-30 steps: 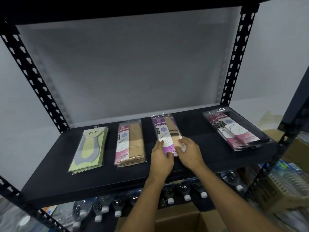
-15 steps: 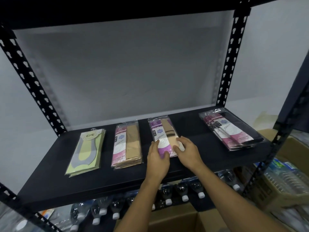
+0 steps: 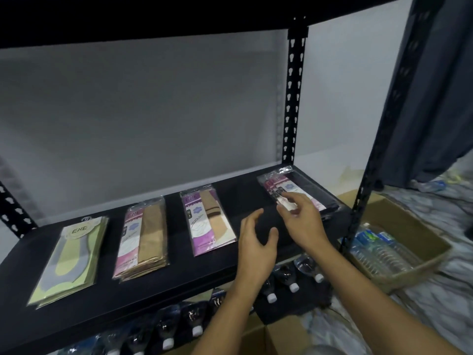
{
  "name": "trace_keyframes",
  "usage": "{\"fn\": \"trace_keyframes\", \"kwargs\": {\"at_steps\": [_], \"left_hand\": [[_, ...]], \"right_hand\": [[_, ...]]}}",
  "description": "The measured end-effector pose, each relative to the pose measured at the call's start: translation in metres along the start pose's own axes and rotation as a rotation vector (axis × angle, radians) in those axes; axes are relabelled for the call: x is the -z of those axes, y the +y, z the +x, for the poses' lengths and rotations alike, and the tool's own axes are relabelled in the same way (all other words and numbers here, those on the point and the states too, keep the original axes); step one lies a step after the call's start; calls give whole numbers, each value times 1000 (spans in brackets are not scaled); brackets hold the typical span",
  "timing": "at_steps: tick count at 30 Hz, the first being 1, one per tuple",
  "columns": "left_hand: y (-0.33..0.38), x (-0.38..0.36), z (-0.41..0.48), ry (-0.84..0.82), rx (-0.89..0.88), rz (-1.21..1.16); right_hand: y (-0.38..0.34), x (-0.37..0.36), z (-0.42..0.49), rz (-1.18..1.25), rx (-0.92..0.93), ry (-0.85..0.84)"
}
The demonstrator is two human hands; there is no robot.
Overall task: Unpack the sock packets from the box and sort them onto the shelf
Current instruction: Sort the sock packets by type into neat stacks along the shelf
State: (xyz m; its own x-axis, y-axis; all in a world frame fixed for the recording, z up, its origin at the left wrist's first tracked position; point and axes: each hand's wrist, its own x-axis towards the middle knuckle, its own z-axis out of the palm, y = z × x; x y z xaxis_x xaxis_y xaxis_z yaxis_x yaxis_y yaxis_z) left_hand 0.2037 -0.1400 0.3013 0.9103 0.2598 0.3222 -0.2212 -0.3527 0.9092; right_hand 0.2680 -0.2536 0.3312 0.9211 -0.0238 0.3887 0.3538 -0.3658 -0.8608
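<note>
Sock packets [image 3: 208,221] fill four sorted piles on the shelf [image 3: 153,290], seemingly nearly done; left hand [image 3: 256,242] and right hand [image 3: 302,221] hover empty, apart.

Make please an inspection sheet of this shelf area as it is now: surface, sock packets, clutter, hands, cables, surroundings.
Surface: black shelf, a flat dark board.
Job's things: four piles in a row, left to right: green-grey packets, pink-beige packets, purple packets, pink-black packets.
Clutter: nothing seen on the shelf.
Hands: left hand open over the shelf, holding nothing; right hand open, its fingers at the pink-black packets, contact unclear.
Cables: nothing seen.
Surroundings: water bottles under the shelf; cardboard box with more bottles at right; dark curtain above it.
</note>
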Motion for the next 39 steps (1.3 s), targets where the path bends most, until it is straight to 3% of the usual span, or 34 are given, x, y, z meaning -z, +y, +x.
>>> {"fn": "trace_keyframes", "kwargs": {"at_steps": [6,10,17,33,39], "left_hand": [[5,-52,17,-115,123,-80],[4,-72,30,-182,196,-94],[-10,-92,45,-199,222,-60],[-19,-100,59,-183,209,-5],[-24,-99,59,-171,229,-86]], "right_hand": [[26,63,32,-120,40,188],[57,77,43,-132,-57,130],[87,71,52,155,-307,50],[97,57,57,106,-299,-20],[95,54,55,89,-265,-49]]}}
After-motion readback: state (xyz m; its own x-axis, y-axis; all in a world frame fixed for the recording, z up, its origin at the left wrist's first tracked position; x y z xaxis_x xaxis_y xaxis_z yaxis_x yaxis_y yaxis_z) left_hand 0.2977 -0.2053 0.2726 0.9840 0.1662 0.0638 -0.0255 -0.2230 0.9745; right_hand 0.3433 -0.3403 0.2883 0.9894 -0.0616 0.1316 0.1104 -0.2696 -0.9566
